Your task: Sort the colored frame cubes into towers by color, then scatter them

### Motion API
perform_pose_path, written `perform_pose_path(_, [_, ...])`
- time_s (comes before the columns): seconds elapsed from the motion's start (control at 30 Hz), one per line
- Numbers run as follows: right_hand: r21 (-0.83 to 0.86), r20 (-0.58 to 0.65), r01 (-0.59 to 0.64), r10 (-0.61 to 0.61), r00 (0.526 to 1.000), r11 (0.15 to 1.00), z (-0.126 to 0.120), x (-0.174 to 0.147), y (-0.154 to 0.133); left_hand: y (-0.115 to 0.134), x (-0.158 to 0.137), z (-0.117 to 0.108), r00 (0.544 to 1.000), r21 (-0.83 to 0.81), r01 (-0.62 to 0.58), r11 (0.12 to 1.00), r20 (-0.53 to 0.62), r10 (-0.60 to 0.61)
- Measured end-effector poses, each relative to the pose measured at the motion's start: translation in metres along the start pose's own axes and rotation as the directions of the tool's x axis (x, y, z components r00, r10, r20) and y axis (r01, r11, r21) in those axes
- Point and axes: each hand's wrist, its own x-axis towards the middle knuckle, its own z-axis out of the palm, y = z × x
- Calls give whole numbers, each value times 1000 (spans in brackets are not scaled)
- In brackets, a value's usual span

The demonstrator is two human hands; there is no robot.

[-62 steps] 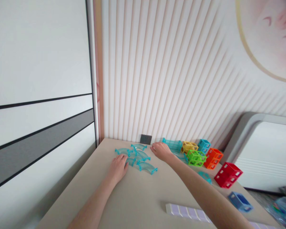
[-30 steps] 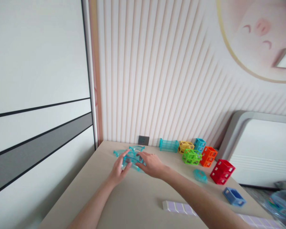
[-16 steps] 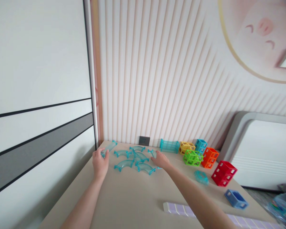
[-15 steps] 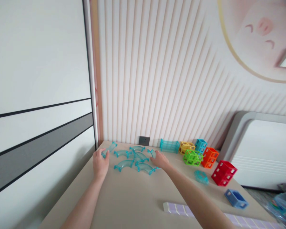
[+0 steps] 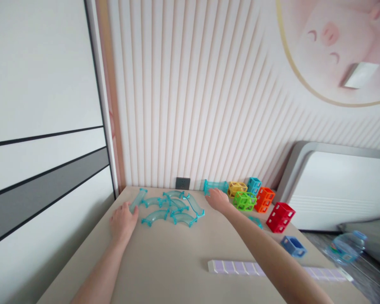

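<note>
Tracks (image 5: 156,215) lie flat, probably for stability.
Left hand (image 5: 123,221) seems to steady one end; right hand (image 5: 218,200) is at the stack (image 5: 219,185); cannot tell whether fingers pinch.

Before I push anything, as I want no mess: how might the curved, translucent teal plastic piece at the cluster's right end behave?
The curved piece would likely slide rather than roll, lying low with wide ends. Its see-through body suggests light, stiff plastic. Its ends sit near neighbouring teal pieces, so pushing may jostle them.
</note>
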Motion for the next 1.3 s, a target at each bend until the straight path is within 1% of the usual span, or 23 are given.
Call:
perform_pose_path(0.07, [-56,-66,-2,-2,998,998,-6,2,23,3,-1,-1,1000,35,-26,999,16,25])
perform_pose_path(0.13, [-101,-114,31,-43,993,994,-11,5,42,6,-2,-2,999,62,-47,997,23,45])
perform_pose_path(0.23, [-149,-130,116,-136,982,982,-10,11,56,7,-3,-3,998,85,-59,995,17,58])
perform_pose_path(0.33, [-189,-131,161,-187,974,969,-3,18,55,7,-4,-3,998,90,-63,994,-4,64])
perform_pose_path(0.47, [-249,-163,131,-175,971,960,8,24,48,6,-3,-4,995,85,-68,994,-61,73])
perform_pose_path(0.57, [-291,-171,120,-175,970,949,12,28,49,8,-3,-4,990,74,-97,993,-99,104])
perform_pose_path(0.7, [-329,-124,132,-181,976,935,16,34,58,12,-4,-3,980,50,-151,987,-122,157])
perform_pose_path(0.83, [-341,-87,148,-188,978,928,21,38,62,13,-5,-1,974,33,-178,984,-136,181])
perform_pose_path(0.97, [-342,-67,185,-220,973,921,25,41,60,13,-5,1,971,28,-193,981,-138,195])
perform_pose_path(1.17, [-323,-27,179,-198,980,929,28,44,53,13,-4,4,972,27,-196,980,-128,198])
perform_pose_path(1.3, [-297,19,198,-201,979,934,32,46,47,11,-4,5,971,26,-202,979,-124,204])
